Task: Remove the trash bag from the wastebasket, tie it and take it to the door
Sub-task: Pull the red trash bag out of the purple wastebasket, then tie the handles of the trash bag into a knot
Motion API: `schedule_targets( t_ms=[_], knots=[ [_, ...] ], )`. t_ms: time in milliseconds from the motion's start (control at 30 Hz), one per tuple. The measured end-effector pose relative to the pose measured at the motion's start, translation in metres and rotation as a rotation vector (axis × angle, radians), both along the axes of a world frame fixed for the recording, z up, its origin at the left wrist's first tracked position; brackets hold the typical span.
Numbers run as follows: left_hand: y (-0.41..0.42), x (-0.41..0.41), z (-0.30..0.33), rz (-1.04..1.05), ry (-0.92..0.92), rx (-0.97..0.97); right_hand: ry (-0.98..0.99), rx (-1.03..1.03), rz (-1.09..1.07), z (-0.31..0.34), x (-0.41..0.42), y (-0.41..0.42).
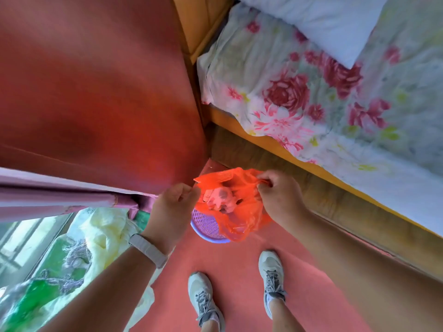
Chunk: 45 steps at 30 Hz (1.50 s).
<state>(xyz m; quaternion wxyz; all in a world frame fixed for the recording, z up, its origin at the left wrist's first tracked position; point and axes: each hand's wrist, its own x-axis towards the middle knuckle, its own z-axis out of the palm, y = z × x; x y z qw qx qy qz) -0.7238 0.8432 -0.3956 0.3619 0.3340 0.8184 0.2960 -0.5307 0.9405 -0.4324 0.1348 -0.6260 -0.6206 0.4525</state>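
Bedroom corner: red floor [235,279], bed with floral sheet [311,97] far right, red wall or cabinet face far left, curtain [48,195] at left. Lilac mesh wastebasket [206,226] stands on the floor just ahead of the shoes [201,298]. Orange trash bag [239,212] hangs over it, mostly lifted out; its lower end overlaps the basket rim, and I can't tell if it's fully clear. Left hand [175,207] pinches the bag's left rim, right hand [280,195] is closed on the right handle, mouth pulled apart between them. Bag mouth faces up towards the camera, long axis roughly vertical, pale rubbish visible inside. Judgement: removal nearly done; tying and carrying to the door remain.
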Motion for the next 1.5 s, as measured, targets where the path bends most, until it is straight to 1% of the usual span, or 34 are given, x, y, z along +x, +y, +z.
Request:
schedule_targets(
  t_ms=[133, 233, 367, 433, 500, 567, 633, 700, 767, 900, 933, 1067, 1167, 1300, 1400, 1500],
  knots=[
    [0.002, -0.004, 0.064, -0.012, -0.022, 0.075, -0.055, 0.124, 0.114, 0.067, 0.006, 0.000],
    [0.000, -0.006, 0.108, 0.010, -0.105, 0.111, -0.039, 0.174, 0.181, 0.113, 0.010, -0.003],
    [-0.005, -0.007, 0.152, 0.063, -0.119, 0.140, -0.053, 0.207, 0.227, 0.162, 0.011, -0.006],
    [-0.006, -0.008, 0.174, 0.092, -0.153, 0.153, -0.079, 0.274, 0.277, 0.187, 0.011, -0.007],
    [-0.008, -0.008, 0.195, 0.099, -0.171, 0.177, -0.159, 0.381, 0.368, 0.211, 0.013, -0.007],
    [-0.009, -0.009, 0.217, 0.091, -0.149, 0.181, -0.281, 0.483, 0.492, 0.237, 0.017, -0.004],
    [-0.009, -0.011, 0.236, 0.087, -0.123, 0.185, -0.390, 0.535, 0.594, 0.264, 0.022, 0.002],
    [-0.009, -0.011, 0.254, 0.097, -0.138, 0.203, -0.453, 0.561, 0.622, 0.292, 0.027, 0.008],
    [-0.010, -0.008, 0.270, 0.120, -0.178, 0.232, -0.465, 0.582, 0.605, 0.318, 0.033, 0.013],
    [-0.012, 0.000, 0.301, 0.133, -0.254, 0.309, -0.528, 0.693, 0.611, 0.359, 0.049, 0.018],
    [-0.012, 0.001, 0.307, 0.128, -0.260, 0.323, -0.532, 0.676, 0.611, 0.367, 0.052, 0.020],
    [-0.012, 0.005, 0.329, 0.091, -0.265, 0.362, -0.547, 0.446, 0.581, 0.397, 0.059, 0.024],
    [-0.009, 0.008, 0.344, 0.059, -0.264, 0.372, -0.440, 0.373, 0.541, 0.421, 0.054, 0.025],
    [-0.003, 0.014, 0.363, 0.000, -0.259, 0.410, -0.255, 0.354, 0.460, 0.456, 0.045, 0.025],
    [0.001, 0.018, 0.377, -0.034, -0.402, 0.463, -0.034, 0.363, 0.371, 0.480, 0.042, 0.023],
    [0.005, 0.019, 0.396, -0.033, -0.560, 0.561, 0.203, 0.366, 0.320, 0.504, 0.038, 0.017]
  ],
)
